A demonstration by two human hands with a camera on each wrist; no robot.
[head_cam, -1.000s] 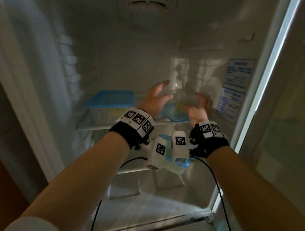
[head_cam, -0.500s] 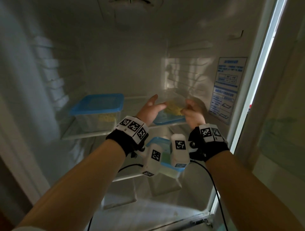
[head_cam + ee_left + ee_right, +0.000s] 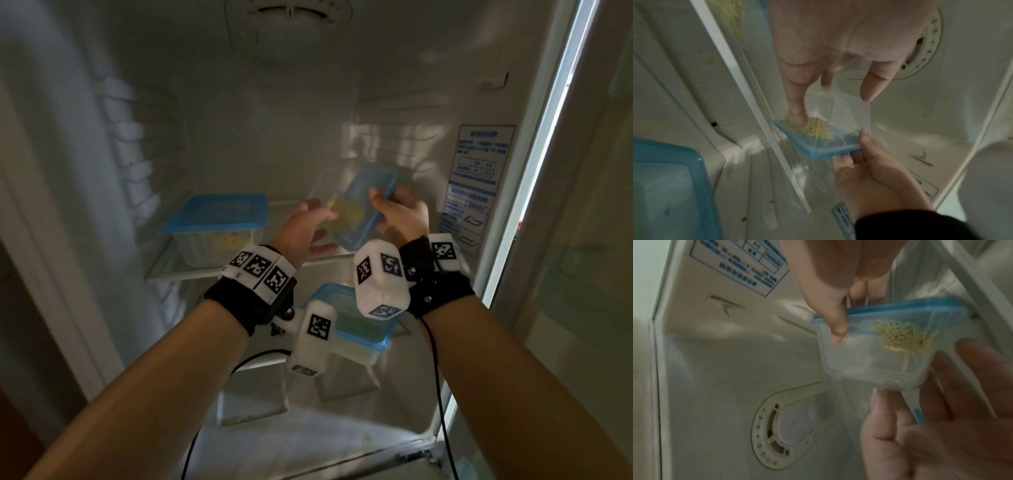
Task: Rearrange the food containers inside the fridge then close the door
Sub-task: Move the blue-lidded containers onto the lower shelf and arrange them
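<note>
A clear food container (image 3: 356,205) with a blue lid and yellow noodles inside hangs tilted on its edge above the right end of the upper shelf (image 3: 191,270). My right hand (image 3: 387,209) pinches its lid end, thumb on the clear wall (image 3: 836,331). My left hand (image 3: 315,222) lays straight fingers against the base of the container (image 3: 826,128), which also shows in the right wrist view (image 3: 875,350). A second blue-lidded container (image 3: 215,222) stands at the left of the upper shelf. A third container (image 3: 359,329) sits on the lower shelf, partly hidden by the wrist cameras.
The fridge's right wall carries a blue printed label (image 3: 479,178). A round thermostat dial (image 3: 777,431) sits in the ceiling. The door frame's bright edge (image 3: 534,154) runs down the right. Bare glass lies between the two upper containers.
The noodle container has risen off the right end of the upper shelf and turned from lid-down onto its edge. Both hands moved up with it.
</note>
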